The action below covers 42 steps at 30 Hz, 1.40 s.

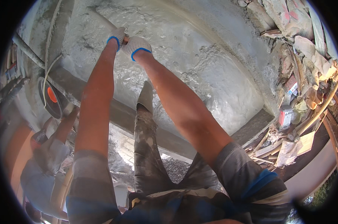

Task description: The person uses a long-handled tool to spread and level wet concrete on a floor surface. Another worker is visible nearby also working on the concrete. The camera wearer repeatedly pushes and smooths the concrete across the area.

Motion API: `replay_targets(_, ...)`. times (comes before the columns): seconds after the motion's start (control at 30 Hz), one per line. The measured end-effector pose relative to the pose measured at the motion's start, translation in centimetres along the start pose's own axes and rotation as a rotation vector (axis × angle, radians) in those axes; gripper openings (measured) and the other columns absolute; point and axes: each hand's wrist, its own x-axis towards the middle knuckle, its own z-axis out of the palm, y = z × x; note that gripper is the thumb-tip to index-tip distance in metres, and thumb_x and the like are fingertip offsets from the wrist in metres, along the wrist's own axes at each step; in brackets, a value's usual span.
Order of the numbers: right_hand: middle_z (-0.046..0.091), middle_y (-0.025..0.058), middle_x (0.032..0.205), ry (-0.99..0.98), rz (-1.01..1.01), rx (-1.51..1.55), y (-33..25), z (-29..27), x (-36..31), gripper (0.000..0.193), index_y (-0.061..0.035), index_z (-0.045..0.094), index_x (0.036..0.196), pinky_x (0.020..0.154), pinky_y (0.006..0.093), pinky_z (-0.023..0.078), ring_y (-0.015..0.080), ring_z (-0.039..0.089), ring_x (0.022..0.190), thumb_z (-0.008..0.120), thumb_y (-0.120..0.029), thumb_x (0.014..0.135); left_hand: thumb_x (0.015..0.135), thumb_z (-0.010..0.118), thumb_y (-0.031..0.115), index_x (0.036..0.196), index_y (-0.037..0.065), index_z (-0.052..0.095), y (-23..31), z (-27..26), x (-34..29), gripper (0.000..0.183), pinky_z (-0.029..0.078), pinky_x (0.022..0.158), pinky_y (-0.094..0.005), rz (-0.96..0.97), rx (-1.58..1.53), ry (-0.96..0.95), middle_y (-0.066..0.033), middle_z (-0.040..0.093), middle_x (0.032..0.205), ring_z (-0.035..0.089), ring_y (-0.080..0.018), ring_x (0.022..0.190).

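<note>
Both my hands wear pale knit gloves with blue cuffs. My left hand [118, 35] and my right hand [137, 45] are closed close together round a long-handled tool [103, 20]. Its grey-coated shaft slants to the upper left, and a bit of brown handle shows between the gloves. The tool's working end cannot be made out. Below and around my hands spreads wet grey cement [169, 48], lumpy in places and smooth and watery in others. A grey boot [145, 96] on one of my legs stands in it.
A low concrete edge [120, 108] borders the cement on my side. At left, another person [45, 164] bends beside a black round container [50, 98] with orange inside; a pale hose [46, 71] hangs there. Torn sacks [296, 22], wood scraps and a can [285, 116] are heaped at right.
</note>
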Motion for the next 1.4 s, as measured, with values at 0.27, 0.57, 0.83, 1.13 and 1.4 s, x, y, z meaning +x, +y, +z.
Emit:
replay_targets(0.27,0.077,0.0273,0.094,-0.011,0.236,0.008,13.4,-9.5,-22.0,0.045,-0.0011,0.076,0.109,0.085,0.0551,0.059,0.0471,0.075,0.095,0.063,-0.043,0.099,0.098,0.068,0.029,0.130,-0.008,0.052,-10.9,12.8,-6.4,0.052,0.064,0.062,-0.0481,0.013,0.119,0.027,-0.0155,0.065,0.079,0.069,-0.0311,0.065)
replay_targets(0.57,0.077,0.0269,0.100,-0.056,0.512,-0.065,23.3,-17.8,-44.8,0.042,-0.0024,0.069,0.117,0.084,0.0568,0.058,0.0484,0.074,0.096,0.072,-0.037,0.094,0.096,0.077,0.025,0.110,0.005,0.064,-22.7,26.5,-20.6,0.028,0.065,0.064,-0.0469,-0.264,-0.194,-0.227,-0.0093,0.064,0.082,0.068,-0.0270,0.065)
replay_targets(0.83,0.075,0.0238,0.092,-0.011,0.635,-0.212,25.9,-21.9,-57.3,0.034,-0.0089,0.069,0.112,0.076,0.0558,0.058,0.0469,0.074,0.088,0.075,-0.037,0.092,0.096,0.077,0.017,0.106,0.005,0.066,-29.5,34.2,-35.3,0.019,0.066,0.067,-0.0457,-0.672,-0.403,-0.474,-0.0093,0.068,0.091,0.072,-0.0267,0.072)
replay_targets(1.13,0.077,0.0206,0.094,-0.080,0.647,-0.386,20.9,-19.5,-52.6,0.038,-0.0144,0.073,0.120,0.076,0.0547,0.060,0.0452,0.075,0.090,0.078,-0.038,0.091,0.098,0.077,0.013,0.110,0.006,0.065,-29.2,26.2,-31.3,0.019,0.064,0.071,-0.0506,-0.849,-0.522,-0.613,-0.0111,0.064,0.093,0.067,-0.0278,0.080)
replay_targets(1.4,0.077,0.0216,0.095,-0.141,0.503,-0.434,16.2,-9.7,-37.2,0.039,-0.0132,0.071,0.121,0.076,0.0543,0.059,0.0450,0.075,0.089,0.076,-0.040,0.093,0.093,0.080,0.019,0.107,0.009,0.066,-25.1,12.6,-14.8,0.022,0.061,0.065,-0.0475,-0.646,-0.546,-0.471,-0.0070,0.069,0.091,0.072,-0.0262,0.078)
